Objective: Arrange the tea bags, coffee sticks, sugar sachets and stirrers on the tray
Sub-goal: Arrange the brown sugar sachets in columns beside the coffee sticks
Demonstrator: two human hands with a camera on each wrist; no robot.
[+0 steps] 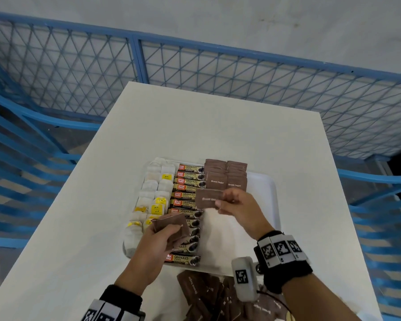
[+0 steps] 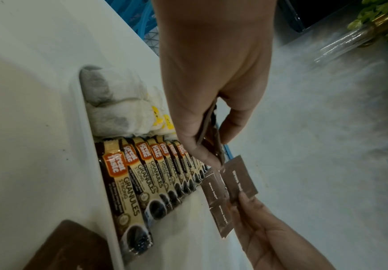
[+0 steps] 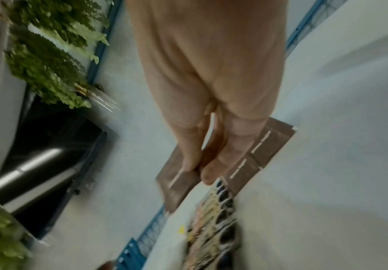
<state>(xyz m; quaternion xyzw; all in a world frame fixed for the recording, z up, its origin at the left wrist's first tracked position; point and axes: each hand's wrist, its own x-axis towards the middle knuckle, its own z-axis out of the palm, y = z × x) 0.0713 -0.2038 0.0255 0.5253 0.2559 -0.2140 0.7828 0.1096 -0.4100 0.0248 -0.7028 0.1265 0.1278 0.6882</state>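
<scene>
R hand: fingers pinch one sugar sachet, just below sugar rows on tray.
Sachet axis: long side runs across tray, same as rows.
L hand: fingers grip spare sachets over coffee sticks.
Nearer gap: R hand.

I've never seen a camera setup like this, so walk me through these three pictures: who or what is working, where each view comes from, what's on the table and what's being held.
No machine here: a person works with bare hands, wearing a camera on the head and one on each wrist. The wide picture is the head view; the other two look along each hand.

A white tray sits on a white table. In it lie tea bags, a column of coffee sticks and brown sugar sachets.

The right hand pinches one sachet over the tray. The left hand grips a few spare sachets. A loose pile of sachets waits nearest the person.
</scene>
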